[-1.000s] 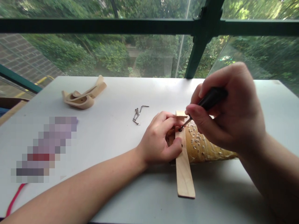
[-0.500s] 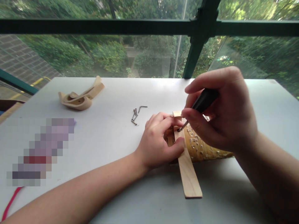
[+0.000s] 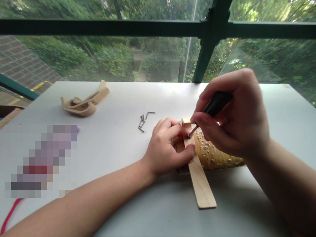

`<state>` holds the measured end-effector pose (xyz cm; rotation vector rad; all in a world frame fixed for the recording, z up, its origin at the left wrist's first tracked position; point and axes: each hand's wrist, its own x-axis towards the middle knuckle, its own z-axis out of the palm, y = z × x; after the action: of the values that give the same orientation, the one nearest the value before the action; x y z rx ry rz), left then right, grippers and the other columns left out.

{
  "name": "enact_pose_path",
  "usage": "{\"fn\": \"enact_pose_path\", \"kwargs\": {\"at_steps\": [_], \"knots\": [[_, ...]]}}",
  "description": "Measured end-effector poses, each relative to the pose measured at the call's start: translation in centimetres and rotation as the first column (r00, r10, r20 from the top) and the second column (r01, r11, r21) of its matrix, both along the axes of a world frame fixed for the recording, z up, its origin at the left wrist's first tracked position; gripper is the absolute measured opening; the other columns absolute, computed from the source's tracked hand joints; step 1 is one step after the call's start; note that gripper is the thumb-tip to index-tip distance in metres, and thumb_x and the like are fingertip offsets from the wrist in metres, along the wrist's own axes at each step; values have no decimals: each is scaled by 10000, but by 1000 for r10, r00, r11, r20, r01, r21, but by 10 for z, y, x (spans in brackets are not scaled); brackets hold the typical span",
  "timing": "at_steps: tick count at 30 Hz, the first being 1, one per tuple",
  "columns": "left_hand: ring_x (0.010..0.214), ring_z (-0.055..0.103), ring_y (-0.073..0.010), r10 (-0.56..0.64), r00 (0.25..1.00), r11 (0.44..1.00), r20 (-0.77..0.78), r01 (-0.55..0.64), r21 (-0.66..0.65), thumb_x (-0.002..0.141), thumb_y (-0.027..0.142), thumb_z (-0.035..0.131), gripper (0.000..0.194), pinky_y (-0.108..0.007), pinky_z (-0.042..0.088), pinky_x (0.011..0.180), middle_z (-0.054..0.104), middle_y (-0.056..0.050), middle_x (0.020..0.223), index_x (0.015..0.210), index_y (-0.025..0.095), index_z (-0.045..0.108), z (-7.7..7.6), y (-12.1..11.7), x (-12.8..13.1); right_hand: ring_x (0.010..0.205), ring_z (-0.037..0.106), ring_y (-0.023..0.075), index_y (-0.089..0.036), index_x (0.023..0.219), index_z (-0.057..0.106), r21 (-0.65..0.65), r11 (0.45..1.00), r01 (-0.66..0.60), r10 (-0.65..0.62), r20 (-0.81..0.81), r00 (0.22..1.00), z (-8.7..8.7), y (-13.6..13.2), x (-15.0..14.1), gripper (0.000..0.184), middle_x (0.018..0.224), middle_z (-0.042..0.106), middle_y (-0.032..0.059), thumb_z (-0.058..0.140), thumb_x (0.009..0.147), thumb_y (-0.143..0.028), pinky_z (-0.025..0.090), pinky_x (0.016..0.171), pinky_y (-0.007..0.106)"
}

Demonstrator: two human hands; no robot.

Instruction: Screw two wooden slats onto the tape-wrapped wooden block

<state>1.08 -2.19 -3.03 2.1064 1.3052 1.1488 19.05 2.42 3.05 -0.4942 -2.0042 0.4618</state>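
Observation:
My right hand [image 3: 234, 115] is closed around the black handle of a screwdriver [image 3: 214, 104], its shaft slanting down to the left. The tip meets a dark screw head [image 3: 189, 137] in a flat wooden strip [image 3: 202, 187]. With thumb and fingers, my left hand [image 3: 168, 144] grips that strip near the screw. The strip lies across a brown, tapering piece [image 3: 214, 151] whose surface carries many small raised spots; my right hand hides part of it. Just beyond my left fingers shows a small pale wooden block [image 3: 186, 120].
Several loose screws [image 3: 142, 121] lie on the white table [image 3: 118, 98] beyond my left hand. Curved wooden parts [image 3: 84, 105] rest at the back left. A pixelated object [image 3: 44, 158] with a red cord [image 3: 10, 214] is at the left. Windows stand behind the table.
The near end of the wooden strip has swung slightly to the right. My right hand has turned a little with the screwdriver, which stays at the screw. The left hand keeps its grip.

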Motion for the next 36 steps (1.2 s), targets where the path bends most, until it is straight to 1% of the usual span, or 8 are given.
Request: {"fn": "enact_pose_path", "kwargs": {"at_steps": [8,11,15,20,23,25,30,36], "knots": [[1025,561,-217,-15,1000,996,-19,17,89,841,339,692,204,-385,474,954,620,-61,1058,979,189,679,-9,5,-1,592,461,104,-247,1049,529,38,999,35,-36,12,999,0,1,0,349,906,571,19,783,812,-288,371,412,245],[1016,568,-218,-24,1000,995,-9,24,101,859,337,681,208,-383,476,949,625,-68,1041,986,174,655,-11,6,-1,594,458,101,-245,1044,526,44,998,37,-37,13,999,0,0,0,330,897,561,13,762,814,-241,362,415,245],[931,560,-197,-26,1000,996,7,25,83,910,295,625,115,-362,477,877,606,-43,940,935,183,629,-10,5,1,622,454,101,-227,1029,527,40,999,22,-23,6,1000,3,0,-1,314,885,540,6,741,807,-171,362,435,245],[871,519,-178,-30,1000,995,-1,30,94,940,279,597,100,-341,450,826,558,-19,857,892,192,609,-9,4,1,682,506,124,-228,1007,542,21,1000,9,-8,-18,1000,6,-3,-3,241,901,555,10,722,845,-229,384,487,267],[874,514,-176,-41,999,994,-3,41,97,933,263,599,100,-341,448,827,551,-20,859,864,191,589,-8,4,1,681,515,138,-216,988,567,-37,999,22,-23,-39,999,8,-9,-4,152,885,584,28,668,894,-281,399,524,301],[878,517,-182,-47,999,995,-6,47,85,926,258,600,108,-347,455,832,550,-22,852,841,196,576,-8,4,0,664,523,139,-211,999,579,-84,996,18,-23,-53,998,10,-13,-4,88,886,601,33,593,918,-241,410,519,312],[874,517,-192,-46,999,997,-12,47,66,913,258,598,80,-356,466,835,548,-25,840,862,200,580,-8,4,0,764,644,190,-191,963,589,-51,999,8,-8,5,1000,16,-12,2,201,954,632,59,653,787,-120,489,547,333],[905,518,-193,-57,998,995,-17,58,83,914,241,583,57,-352,454,858,576,-37,893,897,188,596,-8,4,0,618,575,154,-235,837,535,-52,998,24,-20,81,997,22,-6,6,278,745,624,-1,788,748,-162,435,477,308]]}}
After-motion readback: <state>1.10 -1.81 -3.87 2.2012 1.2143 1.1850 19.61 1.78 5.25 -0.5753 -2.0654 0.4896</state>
